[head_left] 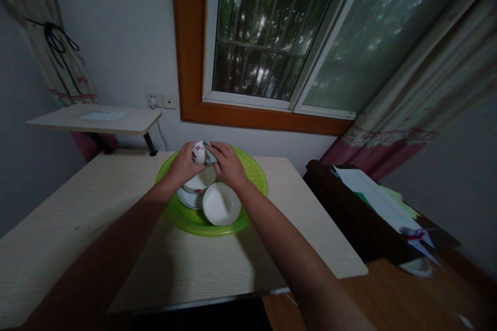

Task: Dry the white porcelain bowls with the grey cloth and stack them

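Over a round green plastic basket (259,176), my left hand (185,164) is closed on a small white bowl (199,153) with a red flower pattern. My right hand (230,163) presses a greyish cloth (210,154) against the bowl's right side. Below the hands, another white bowl (201,180) with a red mark rests in the basket, partly covered by my fingers. It sits over a white plate (190,199). To the right of these, a plain white bowl (221,205) lies in the basket with its inside showing.
The basket stands on a pale wooden table (298,217). A small raised shelf (97,118) bearing a paper is at the back left. Beyond the table's right edge is a dark brown piece of furniture (341,212) with papers on it. A window (272,36) is behind.
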